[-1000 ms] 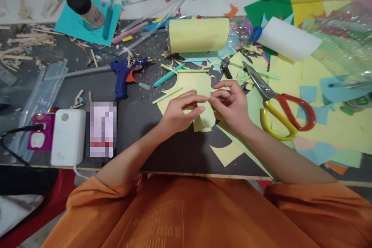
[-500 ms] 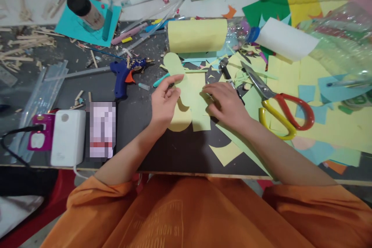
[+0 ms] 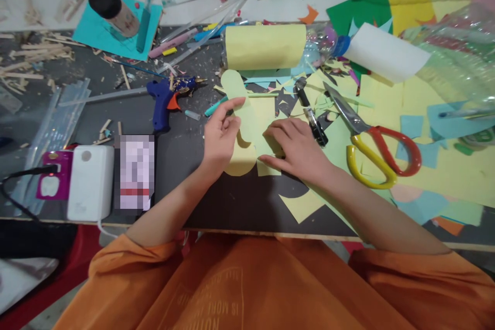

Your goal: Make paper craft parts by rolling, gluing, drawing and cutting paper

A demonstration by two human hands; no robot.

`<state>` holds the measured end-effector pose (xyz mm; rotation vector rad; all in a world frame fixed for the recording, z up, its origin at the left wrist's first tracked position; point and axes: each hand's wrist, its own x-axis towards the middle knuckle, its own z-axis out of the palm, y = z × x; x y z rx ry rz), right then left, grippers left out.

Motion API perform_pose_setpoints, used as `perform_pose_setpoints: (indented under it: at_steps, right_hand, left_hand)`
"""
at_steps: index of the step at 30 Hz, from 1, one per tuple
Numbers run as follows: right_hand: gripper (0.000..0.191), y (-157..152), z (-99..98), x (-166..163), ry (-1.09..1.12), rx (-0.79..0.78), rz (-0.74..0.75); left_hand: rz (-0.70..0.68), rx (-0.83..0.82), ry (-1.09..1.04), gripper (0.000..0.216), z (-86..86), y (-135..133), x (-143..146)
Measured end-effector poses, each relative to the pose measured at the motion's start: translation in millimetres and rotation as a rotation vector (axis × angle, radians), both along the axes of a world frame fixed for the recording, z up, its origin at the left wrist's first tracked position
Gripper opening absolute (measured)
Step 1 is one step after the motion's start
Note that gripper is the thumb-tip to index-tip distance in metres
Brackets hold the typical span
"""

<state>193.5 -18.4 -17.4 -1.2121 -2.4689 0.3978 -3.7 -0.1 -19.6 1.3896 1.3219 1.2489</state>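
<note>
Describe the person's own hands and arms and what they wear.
The left hand and right hand are bare, with no gloves, watch or bracelet visible. The forearms are uncovered too. Orange sleeves end around the elbows, part of an orange shirt with printed lettering on the front.

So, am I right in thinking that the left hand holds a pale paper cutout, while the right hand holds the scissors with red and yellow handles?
Not quite: the right hand does not hold the scissors; the head view shows them lying apart from it, to its right. The left hand does hold the pale paper cutout.
</note>
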Motion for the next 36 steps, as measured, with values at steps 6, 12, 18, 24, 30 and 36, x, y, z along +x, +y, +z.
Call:
perform_pose_setpoints:
  at_steps: [6,12,18,24,30,36]
  right_hand:
    - [0.02,0.6,2.3,1.6,0.046,-0.061,-0.075]
    - [0.023,0.4,2.1,0.5,0.048,0.023,-0.091]
    - [0.019,-1.2,2.5,-1.3,0.022,-0.029,-0.059]
    - [0.014,0.8,7.3,-1.0,0.088,-0.105,-0.04]
    - [0.014,3.0,5.1,1.2,0.329,-0.072,-0.133]
    - [0.011,4.2,8.2,0.7,0.514,-0.013,-0.17]
  left_hand:
    - [-0.047,0.044,0.027,0.033,-4.7,0.4,-1.4]
    - [-0.095,0.12,0.121,0.033,-3.5,-1.0,-2.1]
    - [-0.114,0.194,0.205,0.03,-1.1,-3.3,-0.9]
    - [-0.092,0.104,0.142,0.026,3.2,-3.1,1.4]
    - [-0.067,0.068,0.138,0.021,6.2,-2.3,2.0]
    - [-0.084,0.041,0.183,0.03,5.2,-2.8,0.5]
